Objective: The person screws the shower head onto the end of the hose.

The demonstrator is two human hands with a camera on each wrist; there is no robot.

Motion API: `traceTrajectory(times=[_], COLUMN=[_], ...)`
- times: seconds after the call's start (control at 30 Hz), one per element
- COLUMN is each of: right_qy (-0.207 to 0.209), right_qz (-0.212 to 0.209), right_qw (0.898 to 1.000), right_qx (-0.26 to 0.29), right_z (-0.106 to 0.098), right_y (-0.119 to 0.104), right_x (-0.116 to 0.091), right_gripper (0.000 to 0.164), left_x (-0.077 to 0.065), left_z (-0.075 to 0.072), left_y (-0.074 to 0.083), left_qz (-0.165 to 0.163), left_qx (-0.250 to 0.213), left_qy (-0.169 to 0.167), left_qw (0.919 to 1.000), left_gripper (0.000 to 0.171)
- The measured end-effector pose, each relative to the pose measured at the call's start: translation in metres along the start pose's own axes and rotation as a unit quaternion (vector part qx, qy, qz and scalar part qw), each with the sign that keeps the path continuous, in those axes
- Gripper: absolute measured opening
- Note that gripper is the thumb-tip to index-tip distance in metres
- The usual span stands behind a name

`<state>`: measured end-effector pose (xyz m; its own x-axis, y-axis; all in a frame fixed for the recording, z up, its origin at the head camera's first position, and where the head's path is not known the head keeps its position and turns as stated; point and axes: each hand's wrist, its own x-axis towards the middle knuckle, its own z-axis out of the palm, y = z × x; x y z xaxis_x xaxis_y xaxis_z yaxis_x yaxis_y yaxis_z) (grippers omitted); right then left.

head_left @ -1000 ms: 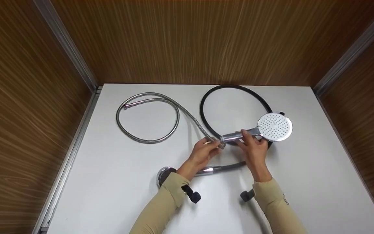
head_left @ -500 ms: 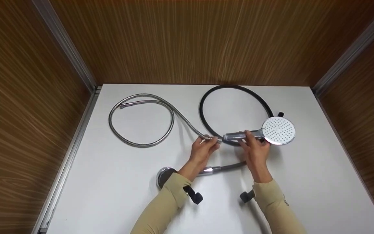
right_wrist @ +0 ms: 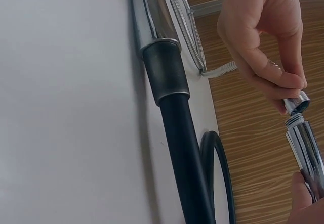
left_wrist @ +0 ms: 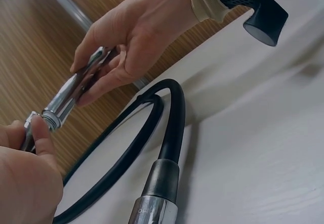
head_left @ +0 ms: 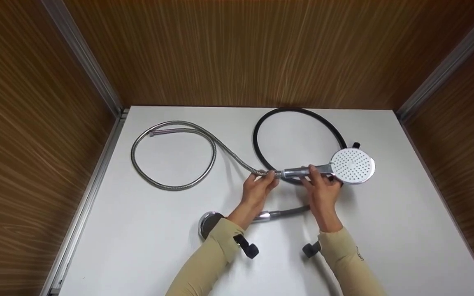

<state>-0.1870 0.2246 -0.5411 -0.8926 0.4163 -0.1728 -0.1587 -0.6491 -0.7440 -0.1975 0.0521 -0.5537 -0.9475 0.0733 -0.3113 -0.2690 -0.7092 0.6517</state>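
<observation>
In the head view my left hand (head_left: 255, 192) pinches the end of a ribbed metal shower hose (head_left: 233, 155). My right hand (head_left: 323, 197) grips the chrome handle (head_left: 296, 172) of a shower head (head_left: 351, 165), whose white, dotted face is turned up. Hose end and handle are lined up. The right wrist view shows the hose nut (right_wrist: 297, 102) close to the handle's threaded tip (right_wrist: 293, 120), slightly tilted to it. Those threads (left_wrist: 51, 121) are also exposed in the left wrist view, beside my left fingertips (left_wrist: 41, 133).
A second shower head (head_left: 211, 223) with a dark face lies partly under the left forearm. Its black hose (head_left: 256, 135) loops behind the right hand. The metal hose's coil and free end (head_left: 152, 133) lie on the white table (head_left: 138, 230). Wood-grain panels (head_left: 237, 53) enclose the back and sides.
The hose end, earlier angled downward below the handle tip, has swung up in line with it and come closer. The hose coil has slid left. The shower head has shifted slightly right.
</observation>
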Motion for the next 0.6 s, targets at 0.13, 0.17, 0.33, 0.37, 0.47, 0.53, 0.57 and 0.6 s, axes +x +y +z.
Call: traceTrajectory(times=[0.13,0.17,0.33,0.37,0.47,0.53,0.57,0.6], right_qy=[0.002,0.001,-0.002,-0.005,-0.007,-0.010,-0.011,-0.010], right_qz=[-0.007,-0.011,-0.031,-0.036,-0.041,-0.037,-0.035,-0.032], right_qw=[1.000,1.000,0.999,0.999,0.998,0.999,0.999,0.999], right_qx=[-0.014,-0.021,-0.036,-0.036,-0.037,-0.037,-0.037,-0.037], right_z=[0.0003,0.0004,0.0008,0.0007,0.0005,0.0004,0.0006,0.0008], right_y=[0.0012,0.0016,0.0012,0.0010,0.0010,0.0008,0.0006,0.0003], right_x=[0.0004,0.0000,-0.0004,-0.0002,-0.0003,-0.0005,-0.0006,-0.0008], right_gripper=[0.085,0.085,0.080,0.079,0.079,0.081,0.083,0.084], left_x=[0.0022,0.0024,0.0011,0.0005,-0.0007,-0.0012,-0.0012,-0.0011], left_z=[0.0030,0.0036,0.0070,0.0074,0.0073,0.0071,0.0072,0.0075], left_y=[-0.0023,-0.0028,-0.0028,-0.0024,-0.0014,-0.0007,-0.0005,-0.0004], left_qz=[0.013,0.016,0.017,0.014,0.005,0.001,0.001,0.001], left_qx=[-0.004,-0.003,0.012,0.013,0.009,-0.002,-0.008,-0.013], left_qy=[0.009,0.011,0.021,0.020,0.011,0.003,0.000,-0.001], left_qw=[0.9999,0.9998,0.9996,0.9996,0.9999,1.0000,1.0000,0.9999], left_gripper=[0.017,0.017,0.019,0.019,0.017,0.017,0.016,0.016])
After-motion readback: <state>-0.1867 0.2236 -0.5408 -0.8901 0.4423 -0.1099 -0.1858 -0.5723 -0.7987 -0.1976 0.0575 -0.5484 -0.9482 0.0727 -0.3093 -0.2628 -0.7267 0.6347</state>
